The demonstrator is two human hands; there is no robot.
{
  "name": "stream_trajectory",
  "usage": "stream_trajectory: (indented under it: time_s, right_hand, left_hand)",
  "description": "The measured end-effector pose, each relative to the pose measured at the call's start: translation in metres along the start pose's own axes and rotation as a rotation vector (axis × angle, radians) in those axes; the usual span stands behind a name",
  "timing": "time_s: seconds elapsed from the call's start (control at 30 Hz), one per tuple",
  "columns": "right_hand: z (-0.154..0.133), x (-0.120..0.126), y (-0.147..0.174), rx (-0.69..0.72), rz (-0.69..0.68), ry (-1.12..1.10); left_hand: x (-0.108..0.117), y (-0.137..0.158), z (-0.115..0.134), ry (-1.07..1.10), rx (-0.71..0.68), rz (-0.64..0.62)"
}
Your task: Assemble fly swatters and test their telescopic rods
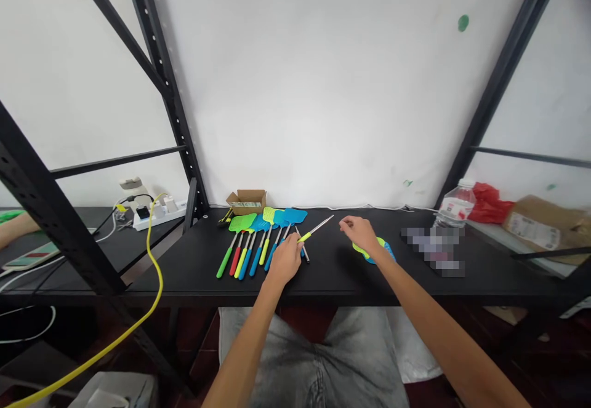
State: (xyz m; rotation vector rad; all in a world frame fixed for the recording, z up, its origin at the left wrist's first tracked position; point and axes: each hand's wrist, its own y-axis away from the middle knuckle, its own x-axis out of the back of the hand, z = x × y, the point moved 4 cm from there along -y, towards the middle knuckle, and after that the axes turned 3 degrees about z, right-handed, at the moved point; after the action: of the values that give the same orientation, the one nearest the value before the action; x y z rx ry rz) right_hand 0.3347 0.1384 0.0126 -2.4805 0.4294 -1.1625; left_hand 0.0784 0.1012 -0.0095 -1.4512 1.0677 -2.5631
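Note:
My left hand [285,259] is closed around the yellow-green handle of a fly swatter rod [318,228], whose bare metal shaft points up to the right. Just right of the shaft's tip, apart from it, hovers my right hand [360,233] with fingers curled together; whatever they may hold is too small to make out. Under the right wrist lie loose swatter heads [388,250] in blue and yellow-green, partly hidden by the arm. Left of my left hand, several fly swatters [249,242] with green, red, yellow and blue handles rest side by side, heads toward the wall. A loose metal rod [305,251] lies beside them.
An open cardboard box [248,201] stands by the wall. To the right are a plastic bottle [457,202], a red bag [490,204] and a brown package [547,226]. A yellow cable [154,260] hangs in front of the left post. Another person's arm [18,228] shows far left.

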Motion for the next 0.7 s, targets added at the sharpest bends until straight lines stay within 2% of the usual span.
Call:
stream_trajectory:
  time_s: [0.13, 0.23, 0.3, 0.5, 0.7]
  right_hand:
    - [0.04, 0.036, -0.002, -0.087, -0.158, 0.276]
    - [0.067, 0.042, 0.004, -0.138, -0.357, 0.338]
    - [0.078, 0.041, 0.008, -0.126, -0.439, 0.366]
    - [0.088, 0.04, 0.007, -0.102, -0.462, 0.423]
    - [0.077, 0.041, 0.003, -0.132, -0.526, 0.514]
  left_hand:
    - [0.0, 0.0, 0.0, 0.008, -0.016, 0.021]
    - [0.0, 0.0, 0.0, 0.012, -0.018, 0.018]
    - [0.0, 0.001, 0.0, 0.013, -0.016, 0.011]
    - [0.002, 0.001, 0.002, 0.005, -0.015, -0.002]
    - [0.001, -0.001, 0.001, -0.008, -0.01, -0.01]
